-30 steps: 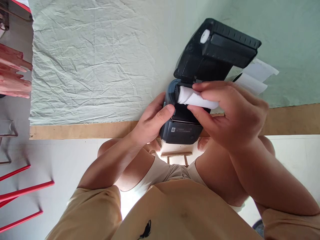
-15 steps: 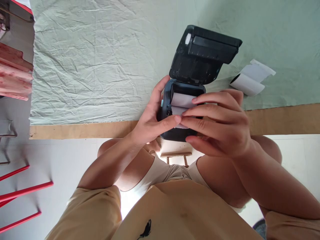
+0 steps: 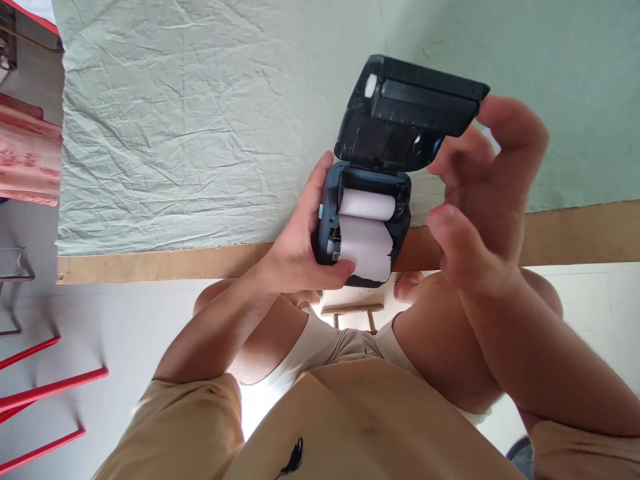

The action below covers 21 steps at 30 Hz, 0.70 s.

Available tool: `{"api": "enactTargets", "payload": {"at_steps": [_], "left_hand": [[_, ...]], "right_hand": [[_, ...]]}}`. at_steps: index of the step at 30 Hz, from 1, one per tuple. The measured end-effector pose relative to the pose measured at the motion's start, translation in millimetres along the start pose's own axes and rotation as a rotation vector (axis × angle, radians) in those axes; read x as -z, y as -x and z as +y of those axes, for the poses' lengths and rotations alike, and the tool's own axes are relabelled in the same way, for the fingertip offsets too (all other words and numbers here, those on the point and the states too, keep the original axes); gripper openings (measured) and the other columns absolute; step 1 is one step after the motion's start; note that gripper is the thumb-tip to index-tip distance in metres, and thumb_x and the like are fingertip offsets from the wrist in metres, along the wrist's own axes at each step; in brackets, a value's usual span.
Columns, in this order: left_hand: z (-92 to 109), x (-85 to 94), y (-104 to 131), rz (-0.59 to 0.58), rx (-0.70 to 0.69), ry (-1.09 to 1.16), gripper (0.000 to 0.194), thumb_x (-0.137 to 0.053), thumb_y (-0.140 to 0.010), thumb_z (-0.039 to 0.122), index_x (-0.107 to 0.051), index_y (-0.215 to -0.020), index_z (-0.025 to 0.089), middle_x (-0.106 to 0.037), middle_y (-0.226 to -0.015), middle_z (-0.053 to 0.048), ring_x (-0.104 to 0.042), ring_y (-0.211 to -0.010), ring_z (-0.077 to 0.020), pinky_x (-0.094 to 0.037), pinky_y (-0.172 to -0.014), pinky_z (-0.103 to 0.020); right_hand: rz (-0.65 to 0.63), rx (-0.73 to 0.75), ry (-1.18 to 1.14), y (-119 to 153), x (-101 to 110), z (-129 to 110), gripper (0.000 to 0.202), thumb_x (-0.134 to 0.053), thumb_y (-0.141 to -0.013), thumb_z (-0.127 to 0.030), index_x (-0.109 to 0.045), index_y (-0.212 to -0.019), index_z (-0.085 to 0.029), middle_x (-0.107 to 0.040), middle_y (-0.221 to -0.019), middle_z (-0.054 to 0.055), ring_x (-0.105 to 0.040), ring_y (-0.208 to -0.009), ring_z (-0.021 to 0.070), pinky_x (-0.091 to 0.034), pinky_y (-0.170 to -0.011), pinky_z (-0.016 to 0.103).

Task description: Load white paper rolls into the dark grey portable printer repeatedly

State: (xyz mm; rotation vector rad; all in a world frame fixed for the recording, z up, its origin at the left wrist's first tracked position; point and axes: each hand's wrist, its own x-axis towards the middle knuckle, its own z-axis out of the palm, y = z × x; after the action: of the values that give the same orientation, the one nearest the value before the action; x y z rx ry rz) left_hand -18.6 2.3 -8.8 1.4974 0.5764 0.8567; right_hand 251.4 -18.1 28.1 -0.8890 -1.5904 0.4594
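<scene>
A small dark printer (image 3: 327,207) is held at the table's front edge, its black lid (image 3: 390,130) swung up. Inside lies a white paper roll (image 3: 367,204), and its loose paper end (image 3: 367,250) with a torn edge hangs over the front. My left hand (image 3: 305,247) grips the printer's left side, thumb on the paper's lower left corner. At the lid's right end is my right hand (image 3: 487,193), fingers curled behind the lid corner and thumb apart from them; nothing is seen held in it, and whether it touches the lid is unclear.
A wrinkled pale green cloth (image 3: 175,133) covers the table, whose wooden edge (image 3: 575,233) runs in front of me. Red metal legs (image 3: 55,390) stand on the floor at lower left. A pink cloth (image 3: 27,153) hangs at far left.
My right hand has left the paper and moved up and right to the lid's corner, hiding the white roll piece on the table. The printer's paper is now uncovered. My left thumb has shifted down.
</scene>
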Motion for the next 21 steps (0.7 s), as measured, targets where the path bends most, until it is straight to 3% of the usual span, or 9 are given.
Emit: {"api": "enactTargets", "payload": {"at_steps": [4, 7, 9, 12, 13, 17, 21], "left_hand": [[16.0, -5.8, 5.1, 0.041, 0.136, 0.077, 0.151, -0.107, -0.084, 0.072, -0.024, -0.207, 0.045, -0.071, -0.188, -0.014, -0.091, -0.115, -0.0284, -0.071, -0.079, -0.035], [24.6, -8.7, 9.4, 0.062, 0.195, 0.139, 0.135, -0.102, -0.097, 0.061, -0.023, -0.207, 0.059, -0.078, -0.175, -0.006, -0.087, -0.091, -0.0191, -0.07, -0.071, -0.034], [25.1, -8.3, 9.9, 0.056, 0.163, 0.162, 0.132, -0.105, -0.096, 0.056, -0.029, -0.204, 0.061, -0.076, -0.176, -0.004, -0.091, -0.104, -0.0234, -0.074, -0.077, -0.035], [21.6, -6.9, 6.2, 0.055, 0.055, 0.213, 0.147, -0.122, -0.071, 0.065, -0.046, -0.196, 0.053, -0.071, -0.187, -0.009, -0.083, -0.156, -0.0431, -0.08, -0.112, -0.051], [21.0, -7.2, 4.6, 0.078, 0.081, 0.223, 0.142, -0.121, -0.072, 0.071, -0.049, -0.193, 0.051, -0.074, -0.182, -0.01, -0.079, -0.163, -0.0466, -0.079, -0.119, -0.056], [24.2, -12.4, 1.3, 0.219, 0.16, 0.198, 0.107, -0.099, -0.096, 0.088, -0.06, -0.186, 0.045, -0.082, -0.166, -0.01, -0.084, -0.149, -0.0437, -0.076, -0.123, -0.061], [30.6, -17.7, 1.0, 0.258, 0.13, 0.182, 0.09, -0.095, -0.101, 0.083, -0.069, -0.179, 0.044, -0.084, -0.155, -0.007, -0.087, -0.132, -0.0364, -0.077, -0.118, -0.057]], "right_hand": [[0.021, -0.031, 0.097, -1.4, 8.3, -10.3, 0.058, -0.046, -0.125, -0.083, -0.073, -0.162, -0.047, -0.083, -0.142, 0.008, -0.085, -0.127, 0.0363, -0.074, -0.106, 0.062], [0.044, -0.057, 0.095, 0.1, 13.1, -17.8, 0.043, -0.052, -0.13, -0.071, -0.084, -0.14, -0.042, -0.087, -0.124, 0.006, -0.084, -0.111, 0.0325, -0.072, -0.097, 0.057], [0.001, -0.068, 0.132, 2.3, 12.6, -20.1, 0.034, -0.061, -0.129, -0.062, -0.083, -0.144, -0.041, -0.088, -0.128, 0.005, -0.085, -0.114, 0.0304, -0.073, -0.098, 0.053], [-0.169, -0.126, 0.199, 6.0, 12.1, -21.0, 0.04, -0.067, -0.127, -0.058, -0.076, -0.162, -0.039, -0.087, -0.148, 0.008, -0.086, -0.131, 0.0319, -0.076, -0.111, 0.054], [-0.228, -0.142, 0.209, 6.7, 13.1, -20.8, 0.044, -0.068, -0.127, -0.058, -0.073, -0.167, -0.039, -0.086, -0.153, 0.009, -0.086, -0.132, 0.0324, -0.077, -0.113, 0.055], [-0.374, -0.172, 0.242, 5.0, 20.3, -17.0, 0.054, -0.07, -0.126, -0.063, -0.067, -0.172, -0.036, -0.084, -0.16, 0.011, -0.087, -0.13, 0.0325, -0.08, -0.107, 0.052], [-0.439, -0.244, 0.245, 1.7, 21.5, -15.6, 0.061, -0.067, -0.125, -0.073, -0.065, -0.172, -0.034, -0.086, -0.159, 0.013, -0.089, -0.132, 0.0358, -0.081, -0.106, 0.054]]}}
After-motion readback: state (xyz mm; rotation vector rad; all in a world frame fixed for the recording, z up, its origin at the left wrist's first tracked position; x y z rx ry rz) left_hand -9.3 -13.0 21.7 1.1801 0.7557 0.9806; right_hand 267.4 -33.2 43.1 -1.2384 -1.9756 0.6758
